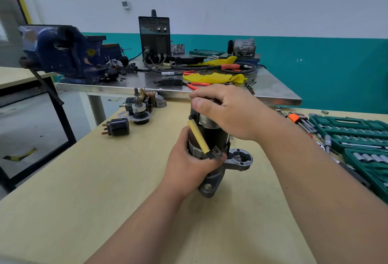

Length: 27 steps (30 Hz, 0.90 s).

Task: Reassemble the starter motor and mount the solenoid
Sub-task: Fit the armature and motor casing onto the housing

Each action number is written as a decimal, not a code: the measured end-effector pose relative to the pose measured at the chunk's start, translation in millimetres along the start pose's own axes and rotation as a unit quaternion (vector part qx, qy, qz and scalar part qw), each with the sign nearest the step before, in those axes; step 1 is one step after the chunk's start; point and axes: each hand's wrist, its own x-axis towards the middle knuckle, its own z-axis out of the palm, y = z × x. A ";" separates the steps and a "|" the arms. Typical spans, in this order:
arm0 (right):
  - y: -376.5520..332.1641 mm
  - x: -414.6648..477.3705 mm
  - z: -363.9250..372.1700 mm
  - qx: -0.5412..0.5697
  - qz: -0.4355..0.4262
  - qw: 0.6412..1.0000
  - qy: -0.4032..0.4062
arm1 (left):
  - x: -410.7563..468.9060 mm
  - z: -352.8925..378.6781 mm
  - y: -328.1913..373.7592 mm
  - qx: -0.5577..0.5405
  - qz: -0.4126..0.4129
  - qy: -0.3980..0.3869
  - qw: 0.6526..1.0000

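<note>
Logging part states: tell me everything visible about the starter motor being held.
The dark cylindrical starter motor stands upright on the pale wooden table, its grey cast-metal nose housing at the bottom with a holed mounting ear facing the camera. Silver bands ring the body. A yellow-sleeved lead with a metal terminal slants down its side. The left hand grips the lower body; the right hand covers the top.

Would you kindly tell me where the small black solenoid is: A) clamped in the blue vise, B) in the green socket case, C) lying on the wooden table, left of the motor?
C: the solenoid lies on the table, apart from the motor.
</note>
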 end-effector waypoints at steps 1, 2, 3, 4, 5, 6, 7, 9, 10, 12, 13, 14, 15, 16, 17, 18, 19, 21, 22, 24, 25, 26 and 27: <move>0.1 -1.0 0.1 -0.002 -0.008 1.000 0.001 | -0.3 0.4 0.7 0.003 -0.002 0.003 1.000; 0.1 -2.0 -0.3 -0.002 -0.016 1.000 0.000 | -0.7 1.0 1.5 0.005 -0.004 0.005 1.000; 0.3 -3.4 -1.4 0.000 -0.021 1.000 -0.003 | -1.4 1.8 2.7 0.005 -0.005 0.005 1.000; 0.8 -4.8 -2.8 0.007 -0.020 1.000 -0.007 | -2.1 2.5 4.2 0.006 -0.006 0.007 1.000; 1.2 -5.3 -4.4 0.014 -0.017 1.000 -0.012 | -2.6 3.1 5.9 0.005 -0.006 0.010 1.000; 1.5 -5.7 -5.8 0.018 -0.013 1.000 -0.018 | -3.5 4.2 7.4 0.004 -0.008 0.013 1.000; 1.8 -6.1 -7.1 0.017 -0.010 1.000 -0.024 | -4.3 5.6 8.8 0.002 -0.010 0.018 1.000; 1.7 -6.2 -8.6 0.020 -0.004 0.999 -0.038 | -5.4 9.0 10.9 0.002 -0.014 0.031 0.999; 1.3 -6.4 -8.4 0.026 -0.002 0.999 -0.042 | -6.4 10.6 11.3 0.003 -0.016 0.038 0.999; 0.8 -8.5 -6.5 0.021 -0.012 0.999 -0.031 | -8.0 12.4 10.9 0.004 -0.019 0.044 0.999; 0.1 -9.9 -5.0 0.014 -0.019 1.000 -0.019 | -8.2 12.6 11.1 0.006 -0.021 0.045 0.999; -0.6 -10.5 -3.8 0.009 -0.025 1.000 -0.012 | -8.1 12.2 11.7 0.007 -0.022 0.047 0.999; -2.0 -9.7 -3.6 0.009 -0.028 0.999 -0.013 | -7.7 11.6 12.2 0.007 -0.022 0.050 0.998; -2.8 -7.5 -3.2 0.016 -0.025 0.999 -0.020 | -6.9 11.3 11.9 0.007 -0.023 0.052 0.998; -2.4 -5.1 -2.7 0.029 -0.021 0.999 -0.026 | -6.3 11.3 11.6 0.005 -0.024 0.052 0.998; -1.1 -3.0 -1.6 0.039 -0.021 0.999 -0.024 | -6.2 11.5 11.5 0.003 -0.027 0.054 0.998; 1.5 -2.4 0.2 0.046 -0.026 0.999 -0.009 | -6.4 11.8 11.3 0.002 -0.029 0.058 0.998; 9.0 -8.8 7.5 0.108 -0.017 0.993 0.044 | -6.2 13.3 10.8 0.002 -0.034 0.066 0.997; 13.3 -14.5 13.6 0.159 -0.009 0.985 0.061 | -5.8 14.1 10.8 0.002 -0.036 0.070 0.997; 23.8 -22.4 27.7 0.240 0.002 0.968 0.074 | -4.8 15.3 10.7 0.008 -0.033 0.080 0.996; 28.6 -23.1 33.6 0.266 0.007 0.961 0.077 | -4.2 15.8 10.9 0.013 -0.030 0.081 0.996; 32.9 -22.0 38.0 0.289 0.006 0.954 0.078 | -3.9 15.9 10.5 0.017 -0.029 0.081 0.996; 35.3 -20.7 40.6 0.309 0.004 0.948 0.077 | -3.8 15.4 9.9 0.019 -0.031 0.081 0.996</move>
